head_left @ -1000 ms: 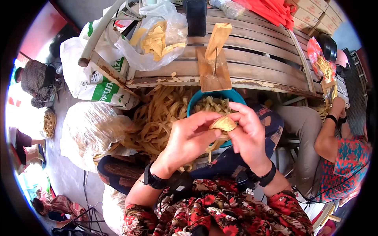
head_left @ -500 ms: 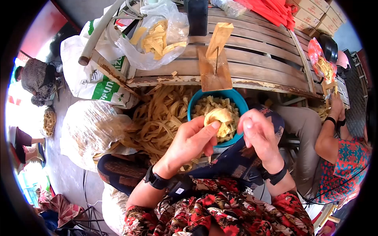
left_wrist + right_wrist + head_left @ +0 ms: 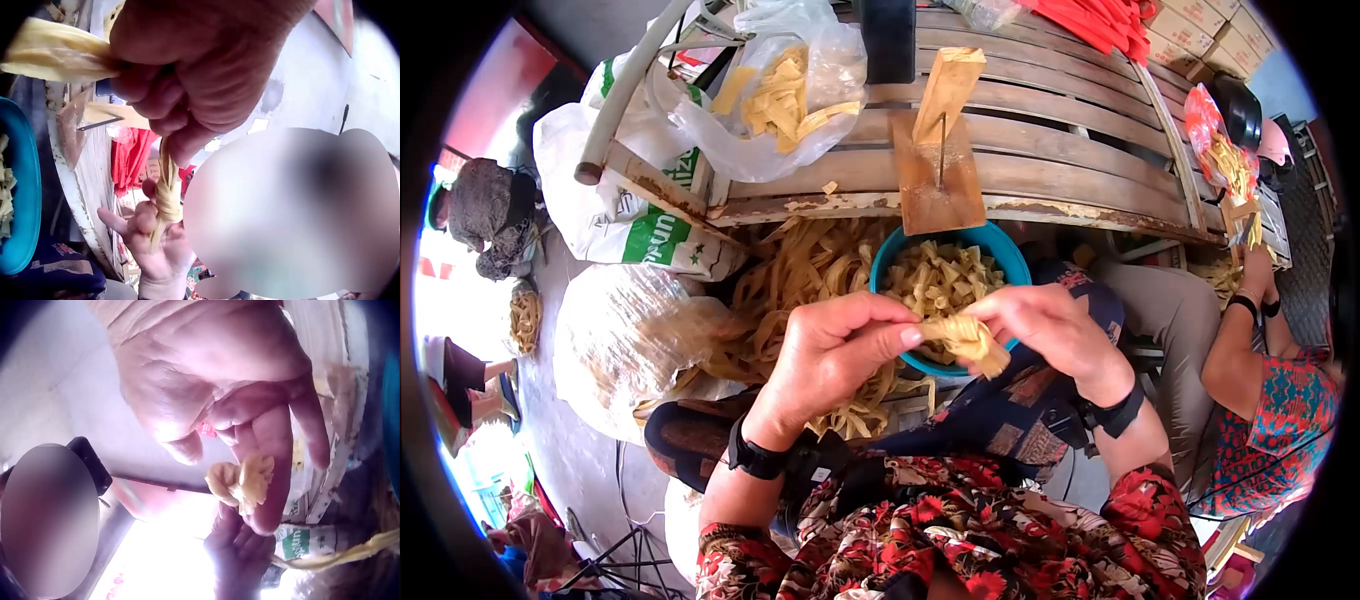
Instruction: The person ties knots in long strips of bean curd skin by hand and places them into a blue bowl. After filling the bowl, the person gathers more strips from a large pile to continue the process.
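Note:
A pale yellow, flat strip point(image 3: 965, 338), like tofu skin, is twisted into a knot with a short end sticking out. My left hand point(image 3: 825, 350) pinches it between thumb and fingertips left of the knot; a longer tail of the strip point(image 3: 56, 53) runs out past that hand in the left wrist view. My right hand point(image 3: 1055, 330) has its fingers against the knot point(image 3: 244, 484), the thumb standing apart from it. Below both hands is a blue tub point(image 3: 1022, 262) holding many short yellow pieces point(image 3: 940, 270).
Long loose strips point(image 3: 785, 275) lie heaped left of the tub. A slatted bench point(image 3: 1080, 185) ahead carries a wooden stand with a metal rod point(image 3: 940, 190) and a plastic bag of strips point(image 3: 800, 165). White sacks point(image 3: 625, 320) stand left; another person point(image 3: 1270, 400) sits at right.
Earlier both hands worked a folded strip; then the right hand came apart while the left held a loop. Now the right fingers touch the knot again, and the left hand has moved left.

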Available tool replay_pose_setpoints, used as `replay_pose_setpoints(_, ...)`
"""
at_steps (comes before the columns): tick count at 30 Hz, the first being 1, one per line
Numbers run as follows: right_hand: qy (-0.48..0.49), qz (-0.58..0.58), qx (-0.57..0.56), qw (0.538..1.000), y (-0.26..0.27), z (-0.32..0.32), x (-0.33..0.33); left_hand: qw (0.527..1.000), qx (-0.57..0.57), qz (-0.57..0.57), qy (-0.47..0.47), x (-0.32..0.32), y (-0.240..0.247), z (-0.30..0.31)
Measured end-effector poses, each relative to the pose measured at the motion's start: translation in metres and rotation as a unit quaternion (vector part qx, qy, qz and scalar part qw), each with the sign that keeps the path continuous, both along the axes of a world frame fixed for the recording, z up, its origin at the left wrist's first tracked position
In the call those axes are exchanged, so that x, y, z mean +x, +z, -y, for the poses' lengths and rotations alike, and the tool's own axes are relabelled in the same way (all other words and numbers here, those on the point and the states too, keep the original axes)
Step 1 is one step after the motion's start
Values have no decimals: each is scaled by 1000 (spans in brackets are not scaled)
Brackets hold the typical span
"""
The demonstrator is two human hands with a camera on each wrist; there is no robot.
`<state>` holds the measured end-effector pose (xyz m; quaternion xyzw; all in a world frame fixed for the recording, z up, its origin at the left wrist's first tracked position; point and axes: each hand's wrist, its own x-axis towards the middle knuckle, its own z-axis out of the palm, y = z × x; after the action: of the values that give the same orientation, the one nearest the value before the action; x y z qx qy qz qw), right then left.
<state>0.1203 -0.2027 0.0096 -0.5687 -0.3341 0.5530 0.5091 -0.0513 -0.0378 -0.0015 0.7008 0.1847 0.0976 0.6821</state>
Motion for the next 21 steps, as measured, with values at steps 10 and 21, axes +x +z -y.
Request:
replay_pose_setpoints(10,261,129,13,957,-2,-2,15,930,323,125,-120,6,9,-29)
replay_pose_setpoints(21,-116,404,-18,907,-60,-68,89,962,257,-50,82,118,-61,-65)
